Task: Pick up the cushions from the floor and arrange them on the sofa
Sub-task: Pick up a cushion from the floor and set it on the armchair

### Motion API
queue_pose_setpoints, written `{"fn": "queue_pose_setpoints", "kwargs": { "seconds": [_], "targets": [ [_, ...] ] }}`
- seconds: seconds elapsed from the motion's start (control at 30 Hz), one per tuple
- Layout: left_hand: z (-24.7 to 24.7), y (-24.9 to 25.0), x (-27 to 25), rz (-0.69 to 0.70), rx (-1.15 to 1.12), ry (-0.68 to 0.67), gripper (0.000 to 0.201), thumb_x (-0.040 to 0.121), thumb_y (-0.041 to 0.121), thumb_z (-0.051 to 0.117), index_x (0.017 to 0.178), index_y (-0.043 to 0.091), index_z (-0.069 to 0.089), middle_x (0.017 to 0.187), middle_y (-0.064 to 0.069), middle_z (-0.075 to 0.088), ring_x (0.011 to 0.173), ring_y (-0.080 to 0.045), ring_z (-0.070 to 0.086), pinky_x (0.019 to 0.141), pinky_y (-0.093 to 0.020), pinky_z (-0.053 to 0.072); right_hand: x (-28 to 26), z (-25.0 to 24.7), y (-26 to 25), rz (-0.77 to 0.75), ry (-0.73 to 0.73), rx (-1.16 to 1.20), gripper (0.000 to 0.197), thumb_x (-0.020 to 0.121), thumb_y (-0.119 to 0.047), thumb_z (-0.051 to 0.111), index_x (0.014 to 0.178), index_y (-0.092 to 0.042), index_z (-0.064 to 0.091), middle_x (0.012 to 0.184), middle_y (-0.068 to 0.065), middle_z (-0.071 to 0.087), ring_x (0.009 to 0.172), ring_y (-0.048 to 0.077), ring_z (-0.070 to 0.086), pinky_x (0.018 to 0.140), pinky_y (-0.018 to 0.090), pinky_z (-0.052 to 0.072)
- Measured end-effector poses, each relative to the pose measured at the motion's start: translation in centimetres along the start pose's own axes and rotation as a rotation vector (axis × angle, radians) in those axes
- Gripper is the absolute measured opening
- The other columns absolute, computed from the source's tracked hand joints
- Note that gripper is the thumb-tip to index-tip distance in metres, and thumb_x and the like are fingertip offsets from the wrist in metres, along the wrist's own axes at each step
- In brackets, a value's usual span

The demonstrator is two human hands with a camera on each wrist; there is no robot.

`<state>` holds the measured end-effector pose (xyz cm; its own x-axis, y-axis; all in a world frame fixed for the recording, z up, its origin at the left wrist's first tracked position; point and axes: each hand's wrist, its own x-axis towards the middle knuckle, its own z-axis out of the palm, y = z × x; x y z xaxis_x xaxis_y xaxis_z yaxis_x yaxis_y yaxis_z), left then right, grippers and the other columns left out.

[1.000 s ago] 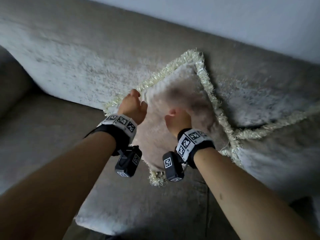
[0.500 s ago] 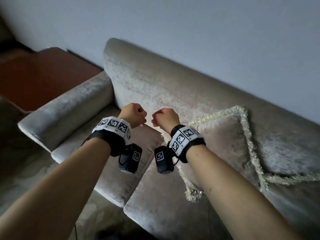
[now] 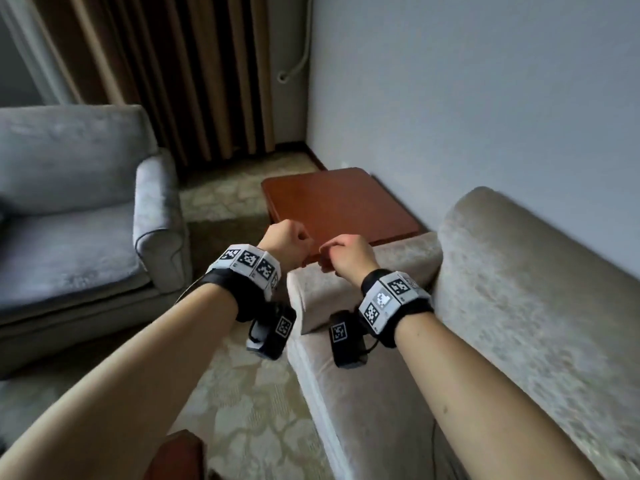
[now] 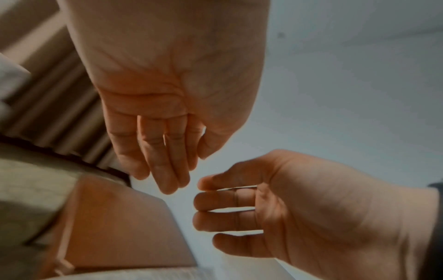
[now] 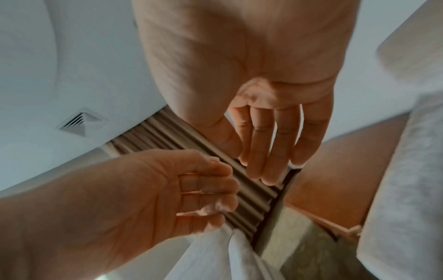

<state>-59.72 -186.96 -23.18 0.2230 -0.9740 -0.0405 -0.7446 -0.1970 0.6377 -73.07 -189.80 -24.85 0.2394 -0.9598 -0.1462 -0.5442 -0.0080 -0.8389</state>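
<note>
No cushion shows in any view at this moment. The beige sofa [image 3: 519,306] fills the right of the head view, its left armrest [image 3: 367,271] just below my hands. My left hand [image 3: 285,242] and right hand [image 3: 343,252] hang side by side in the air above that armrest, fingers loosely curled, holding nothing. In the left wrist view the left hand's fingers [image 4: 163,161] droop relaxed and the right hand [image 4: 227,208] sits close beside them. The right wrist view shows the right hand's fingers [image 5: 271,151] equally slack, with the left hand [image 5: 203,189] near.
A grey armchair [image 3: 69,202] stands at the left. A red-brown wooden side table [image 3: 332,202] fills the corner between armchair and sofa. Brown curtains [image 3: 194,64] hang behind. Patterned carpet [image 3: 249,393] runs between the seats. A brown wooden edge [image 3: 180,455] shows at the bottom.
My hands let go of the fringed cushion propped on the sofa back and drew away. The view swung left to the sofa's armrest, and the cushion left the frame.
</note>
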Motion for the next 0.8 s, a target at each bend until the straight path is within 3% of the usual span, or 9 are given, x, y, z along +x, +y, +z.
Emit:
{"fn": "queue_pose_setpoints", "kwargs": {
  "seconds": [0.07, 0.13, 0.2, 0.3, 0.47, 0.57, 0.63, 0.73, 0.8],
  "targets": [
    [-2.5, -4.2, 1.2, -0.087, -0.025, 0.058, 0.019, 0.085, 0.018, 0.056, 0.081, 0.007, 0.072, 0.076, -0.005, 0.074, 0.07, -0.018, 0.068, 0.061, -0.028, 0.055, 2.8, 3.9, -2.5, -0.033, -0.079, -0.011, 0.027, 0.085, -0.013, 0.054, 0.065, -0.021, 0.069, 0.076, 0.005, 0.076, 0.077, 0.023, 0.073, 0.081, 0.039, 0.059],
    [-4.7, -8.6, 2.2, -0.187, -0.067, 0.101, 0.02, 0.085, 0.018, 0.056, 0.081, 0.008, 0.073, 0.076, -0.007, 0.076, 0.078, -0.021, 0.072, 0.074, -0.032, 0.059, 5.9, 8.1, -4.5, -0.057, -0.174, -0.021, 0.024, 0.084, -0.011, 0.058, 0.064, -0.017, 0.069, 0.068, 0.006, 0.073, 0.065, 0.02, 0.071, 0.08, 0.039, 0.061],
    [-6.9, -12.6, 3.3, -0.291, -0.111, 0.16, 0.022, 0.086, 0.017, 0.056, 0.074, 0.009, 0.071, 0.073, -0.008, 0.076, 0.076, -0.022, 0.073, 0.072, -0.031, 0.06, 9.1, 12.5, -6.6, -0.106, -0.294, -0.066, 0.023, 0.082, -0.013, 0.058, 0.061, -0.016, 0.067, 0.068, 0.005, 0.075, 0.068, 0.021, 0.073, 0.081, 0.041, 0.06],
    [-10.6, -17.8, 4.8, -0.428, -0.136, 0.27, 0.026, 0.088, 0.014, 0.054, 0.065, 0.013, 0.066, 0.064, -0.008, 0.068, 0.063, -0.021, 0.067, 0.056, -0.019, 0.054, 13.3, 18.9, -10.1, -0.172, -0.448, -0.096, 0.022, 0.082, -0.013, 0.058, 0.061, -0.016, 0.066, 0.066, 0.003, 0.074, 0.071, 0.022, 0.073, 0.082, 0.041, 0.058],
    [-17.3, -25.9, 5.9, -0.69, -0.196, 0.485, 0.022, 0.085, 0.019, 0.056, 0.08, 0.009, 0.075, 0.084, -0.014, 0.076, 0.085, -0.025, 0.071, 0.076, -0.028, 0.053, 19.3, 29.7, -17.7, -0.324, -0.717, -0.189, 0.022, 0.068, -0.021, 0.056, 0.052, -0.018, 0.071, 0.059, 0.003, 0.071, 0.077, 0.029, 0.071, 0.087, 0.049, 0.057],
    [-20.5, -30.0, 5.8, -0.803, -0.23, 0.598, 0.024, 0.087, 0.016, 0.053, 0.085, 0.005, 0.075, 0.078, -0.009, 0.074, 0.077, -0.02, 0.068, 0.068, -0.021, 0.049, 20.9, 35.4, -22.3, -0.414, -0.819, -0.227, 0.024, 0.08, -0.01, 0.057, 0.057, -0.014, 0.065, 0.067, 0.009, 0.072, 0.072, 0.025, 0.068, 0.086, 0.045, 0.056],
    [-22.2, -32.8, 5.1, -0.882, -0.242, 0.659, 0.026, 0.085, 0.014, 0.052, 0.081, 0.005, 0.076, 0.072, -0.008, 0.072, 0.072, -0.02, 0.066, 0.067, -0.02, 0.049, 20.9, 39.1, -24.7, -0.481, -0.887, -0.268, 0.013, 0.072, -0.017, 0.059, 0.061, -0.017, 0.065, 0.075, 0.011, 0.075, 0.079, 0.027, 0.072, 0.085, 0.044, 0.056],
    [-24.1, -37.5, 3.9, -0.974, -0.316, 0.717, 0.026, 0.079, 0.013, 0.052, 0.069, 0.004, 0.075, 0.075, -0.016, 0.075, 0.077, -0.028, 0.072, 0.075, -0.034, 0.059, 19.8, 45.1, -27.0, -0.569, -1.019, -0.341, 0.009, 0.054, -0.025, 0.058, 0.056, -0.019, 0.065, 0.085, 0.014, 0.076, 0.091, 0.033, 0.071, 0.083, 0.045, 0.054],
    [-26.0, -40.9, 2.8, -1.039, -0.343, 0.765, 0.026, 0.078, 0.011, 0.051, 0.073, 0.001, 0.075, 0.078, -0.019, 0.075, 0.076, -0.028, 0.072, 0.075, -0.036, 0.059, 18.6, 49.6, -28.8, -0.61, -1.095, -0.354, 0.013, 0.066, -0.017, 0.062, 0.054, -0.018, 0.064, 0.081, 0.016, 0.076, 0.084, 0.029, 0.07, 0.082, 0.045, 0.054]
  ]
}}
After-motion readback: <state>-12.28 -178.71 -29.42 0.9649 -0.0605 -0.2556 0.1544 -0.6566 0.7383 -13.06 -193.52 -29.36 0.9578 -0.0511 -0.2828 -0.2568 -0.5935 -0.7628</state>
